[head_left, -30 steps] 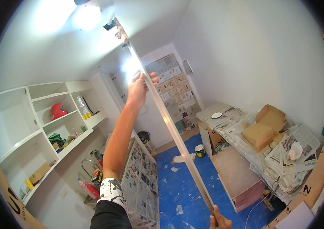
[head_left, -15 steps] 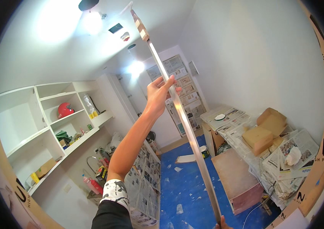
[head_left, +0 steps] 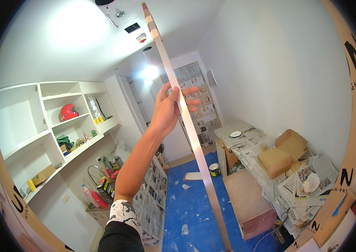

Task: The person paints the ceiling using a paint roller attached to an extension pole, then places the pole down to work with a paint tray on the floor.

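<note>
A long, straight, pale pole [head_left: 189, 126] slants from the lower edge up toward the ceiling. At its upper end sits a wooden piece [head_left: 153, 29], tapering to a reddish-brown tip at the top of the picture. My left hand [head_left: 167, 108] is closed on the pole at about mid-length. Its thumb lies across the front, while the fingers pass behind and stick out on the right side. The pole's lower end runs down to the bottom edge, where my right hand is out of the picture.
White open shelves [head_left: 43, 138] at left hold a red helmet [head_left: 68, 112]. A newspaper-covered counter [head_left: 245, 140] at right bears an open cardboard box [head_left: 276, 159]. A paint can [head_left: 214, 169] stands on the blue floor sheet [head_left: 186, 197]. Several lights and openings mark the ceiling [head_left: 39, 54].
The pole's lower part has swung left, and my left hand has shifted slightly left. My right hand, earlier at the lower end, has left the picture. The whole view has shifted a little.
</note>
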### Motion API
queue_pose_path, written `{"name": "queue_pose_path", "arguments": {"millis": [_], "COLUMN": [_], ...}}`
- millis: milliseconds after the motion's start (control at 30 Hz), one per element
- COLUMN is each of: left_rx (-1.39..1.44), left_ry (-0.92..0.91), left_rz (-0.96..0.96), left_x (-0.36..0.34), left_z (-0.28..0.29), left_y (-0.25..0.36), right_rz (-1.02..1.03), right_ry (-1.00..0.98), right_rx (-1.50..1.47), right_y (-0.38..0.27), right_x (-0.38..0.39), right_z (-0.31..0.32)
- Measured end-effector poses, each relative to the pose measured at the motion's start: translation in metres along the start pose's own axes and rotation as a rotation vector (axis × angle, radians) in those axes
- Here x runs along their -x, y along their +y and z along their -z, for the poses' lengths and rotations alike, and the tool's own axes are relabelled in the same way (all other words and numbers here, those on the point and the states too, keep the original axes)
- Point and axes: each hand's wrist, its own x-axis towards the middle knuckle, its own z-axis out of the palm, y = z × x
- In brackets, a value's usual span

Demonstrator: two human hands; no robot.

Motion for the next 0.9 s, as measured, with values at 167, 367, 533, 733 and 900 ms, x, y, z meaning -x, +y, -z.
{"name": "queue_pose_path", "arguments": {"millis": [167, 367, 533, 733, 900], "left_rx": [0.013, 0.015, -0.025, -0.030, -0.018], "left_ry": [0.054, 0.057, 0.071, 0.072, 0.084], "left_rz": [-0.011, -0.048, -0.088, -0.103, -0.106], "left_x": [0.013, 0.020, 0.028, 0.035, 0.036], "left_z": [0.011, 0.034, 0.042, 0.047, 0.051], "left_y": [0.005, 0.007, 0.021, 0.032, 0.035], "right_rz": [-0.409, 0.057, 0.287, 0.377, 0.432], "right_ry": [-0.030, 0.095, 0.172, 0.034, -0.031], "right_rx": [-0.453, 0.049, 0.202, 0.329, 0.385], "right_y": [0.022, 0.042, 0.058, 0.021, 0.011], "right_x": [0.006, 0.019, 0.023, 0.018, 0.021], "right_z": [-0.007, -0.031, -0.046, -0.041, -0.041]}}
